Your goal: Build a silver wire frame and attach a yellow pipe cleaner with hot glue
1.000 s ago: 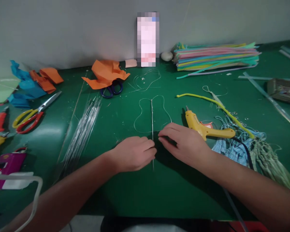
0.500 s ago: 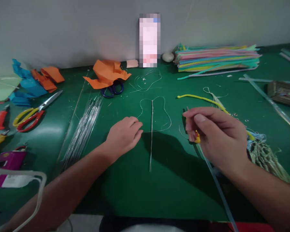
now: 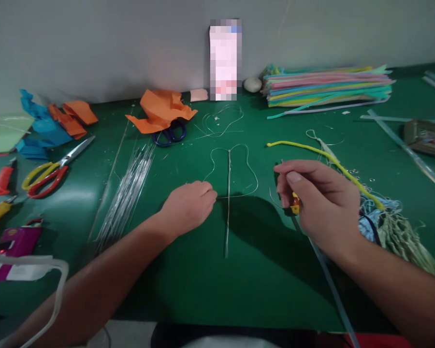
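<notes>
My left hand (image 3: 190, 208) rests low over the green table, thumb and fingertips pinched on a thin wire loop (image 3: 252, 169). This loop spreads to both sides of a straight bundle of twisted fine wires (image 3: 228, 208), joined to its top end. To the right, my right hand (image 3: 322, 203) hovers with loosely curled fingers, the thumb apart from the index fingertip; I see nothing gripped. Beneath its fingers, partly hidden, lies a small tool with a yellow-orange part (image 3: 295, 204). A yellow fuzzy stem (image 3: 304, 147) lies beyond it, running past the hand.
On the left lie straight wires (image 3: 128, 188), scissors (image 3: 52, 174) and a red-handled cutter (image 3: 3, 180). Orange paper (image 3: 163, 110) covers part of blue-handled scissors (image 3: 170, 133). At the back are a propped phone (image 3: 224, 60) and coloured stems (image 3: 329, 87); tassels (image 3: 402, 232) lie right.
My left hand has shifted slightly right and down, its fingertips closing on the wire loop. My right hand has moved slightly left, uncovering more of the yellow stem and the tassels.
</notes>
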`<action>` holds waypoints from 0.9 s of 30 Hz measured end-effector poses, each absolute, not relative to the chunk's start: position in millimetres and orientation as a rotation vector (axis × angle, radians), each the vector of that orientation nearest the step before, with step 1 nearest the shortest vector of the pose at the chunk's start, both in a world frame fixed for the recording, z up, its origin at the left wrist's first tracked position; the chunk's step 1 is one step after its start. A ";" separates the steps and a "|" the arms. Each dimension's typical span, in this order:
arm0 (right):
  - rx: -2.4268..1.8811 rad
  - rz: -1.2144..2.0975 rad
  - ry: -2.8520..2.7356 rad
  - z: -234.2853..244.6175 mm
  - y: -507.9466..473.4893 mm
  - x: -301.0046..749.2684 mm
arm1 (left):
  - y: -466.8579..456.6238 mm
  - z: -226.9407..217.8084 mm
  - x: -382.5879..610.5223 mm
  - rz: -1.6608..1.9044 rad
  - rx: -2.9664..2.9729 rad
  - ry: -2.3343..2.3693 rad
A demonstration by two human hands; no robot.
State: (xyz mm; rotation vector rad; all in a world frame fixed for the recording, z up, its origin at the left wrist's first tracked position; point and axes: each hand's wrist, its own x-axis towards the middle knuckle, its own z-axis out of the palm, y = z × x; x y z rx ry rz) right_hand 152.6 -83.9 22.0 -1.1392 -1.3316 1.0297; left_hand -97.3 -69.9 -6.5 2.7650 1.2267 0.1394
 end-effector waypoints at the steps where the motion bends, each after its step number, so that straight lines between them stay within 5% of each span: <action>1: -1.151 1.019 -1.331 21.1 -83.3 152.0 | -69.9 -7.2 -97.7 0.154 2.775 1.214; 11: -1.140 0.966 -1.377 17.2 -84.5 149.5 | -68.2 -6.9 -101.8 0.055 3.002 1.018; 17: -1.143 0.938 -1.471 14.0 -85.3 151.7 | -68.4 -2.9 -103.4 0.394 2.900 1.079; 21: -1.105 0.616 -1.898 12.3 -81.1 153.2 | -62.9 -6.6 -103.5 0.590 2.681 1.634; 27: -0.690 0.167 -2.588 -0.6 -79.7 147.0 | -53.3 -17.1 -105.6 0.648 2.809 1.464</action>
